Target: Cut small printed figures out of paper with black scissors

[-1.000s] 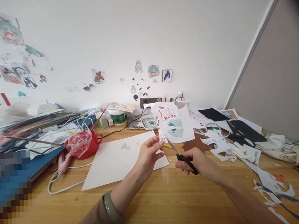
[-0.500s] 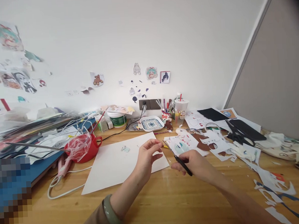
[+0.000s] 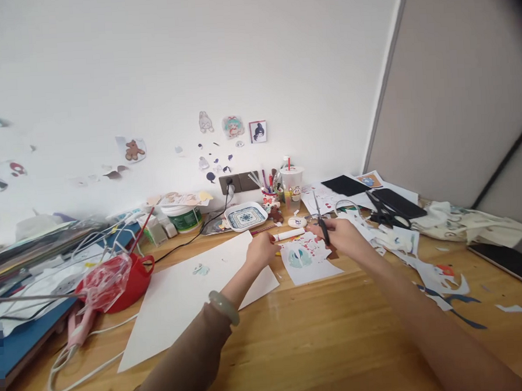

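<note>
Two hands over the desk: right hand had the scissors clasped, blades pointing away; left hand was at the white tube, couldn't tell if gripping. Tube sat between them, just beyond the printed sheet. Careful handling meant keeping blades off both.

- To my left I see a red pot, with clear plastic bunched over it.
- Ahead of me lies a patterned tray, near a tub.
- Behind the tray, a socket is set in the wall.
- I see a cup with a red straw.
- To my right, a bag.
</note>
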`<state>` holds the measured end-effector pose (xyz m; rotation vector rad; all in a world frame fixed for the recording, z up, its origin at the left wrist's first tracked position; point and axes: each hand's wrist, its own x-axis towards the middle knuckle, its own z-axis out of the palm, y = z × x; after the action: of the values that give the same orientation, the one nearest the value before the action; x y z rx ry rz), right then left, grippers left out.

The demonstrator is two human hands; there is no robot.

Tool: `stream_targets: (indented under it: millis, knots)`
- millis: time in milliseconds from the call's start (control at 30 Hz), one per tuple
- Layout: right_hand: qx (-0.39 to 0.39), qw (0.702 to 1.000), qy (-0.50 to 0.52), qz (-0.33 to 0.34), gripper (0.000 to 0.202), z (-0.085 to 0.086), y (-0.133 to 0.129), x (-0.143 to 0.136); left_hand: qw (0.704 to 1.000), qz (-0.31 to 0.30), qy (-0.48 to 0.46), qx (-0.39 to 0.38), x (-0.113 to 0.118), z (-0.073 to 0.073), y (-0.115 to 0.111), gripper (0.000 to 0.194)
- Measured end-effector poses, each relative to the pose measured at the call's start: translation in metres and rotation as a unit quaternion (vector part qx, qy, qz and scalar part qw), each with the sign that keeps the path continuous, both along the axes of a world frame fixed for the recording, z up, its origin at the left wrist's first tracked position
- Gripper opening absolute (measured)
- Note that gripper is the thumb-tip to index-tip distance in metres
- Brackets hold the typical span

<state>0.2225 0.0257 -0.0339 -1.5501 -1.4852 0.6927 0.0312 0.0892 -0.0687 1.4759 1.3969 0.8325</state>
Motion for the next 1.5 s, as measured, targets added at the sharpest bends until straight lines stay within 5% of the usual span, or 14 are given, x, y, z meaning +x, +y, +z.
stream_targets:
  millis: [133, 367, 567, 867, 1167, 1500]
  knots:
    - [0.021, 1.000, 0.011, 0.004, 0.033, -0.004, -0.001, -0.003, 0.997, -0.019, 0.075, -0.006, 0.021, -0.011, 0.023, 0.027]
    - [0.053, 0.997, 0.056, 0.023, 0.028, 0.004, -0.008, -0.007, 0.994, -0.072, 0.081, -0.013, 0.023, -0.016, 0.029, 0.030]
    - [0.012, 0.988, 0.124, 0.090, 0.032, 0.004, -0.014, -0.025, 0.995, -0.084, -0.052, -0.006, 0.006, 0.014, 0.010, 0.017]
    - [-0.056, 0.961, 0.120, 0.242, 0.032, 0.000, -0.033, -0.060, 0.968, -0.077, -0.237, 0.021, -0.035, 0.066, -0.033, 0.025]
    - [-0.090, 0.941, 0.111, 0.307, 0.031, 0.001, -0.037, -0.059, 0.962, -0.071, -0.260, 0.050, -0.035, 0.078, -0.049, 0.023]
    - [-0.080, 0.941, 0.128, 0.304, 0.032, 0.000, -0.036, -0.059, 0.968, -0.060, -0.226, 0.091, -0.035, 0.085, -0.056, 0.022]
